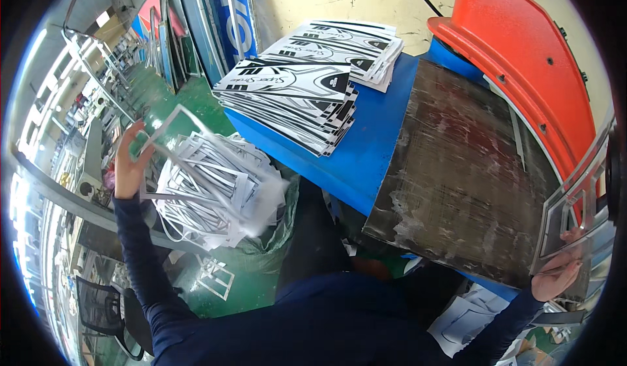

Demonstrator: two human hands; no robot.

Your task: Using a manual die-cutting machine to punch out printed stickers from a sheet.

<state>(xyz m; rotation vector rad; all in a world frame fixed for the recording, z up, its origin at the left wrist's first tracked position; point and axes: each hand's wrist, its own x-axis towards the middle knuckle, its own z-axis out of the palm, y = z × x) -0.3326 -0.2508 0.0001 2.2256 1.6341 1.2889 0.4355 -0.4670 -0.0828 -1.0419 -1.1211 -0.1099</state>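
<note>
Blue table [366, 150]; frame offcut [171, 121] between left fingers [134, 145].

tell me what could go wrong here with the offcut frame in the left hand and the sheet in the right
The left hand holds the thin offcut frame over a heaped scrap bag; it may slide off onto the floor, as one piece has. The right hand grips the sheet by one edge, so it may sag or slip.

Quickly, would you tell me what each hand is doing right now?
Left hand: closed on a white cut-out frame above the scrap pile.
Right hand: holding a grey die-cut sheet.
</note>
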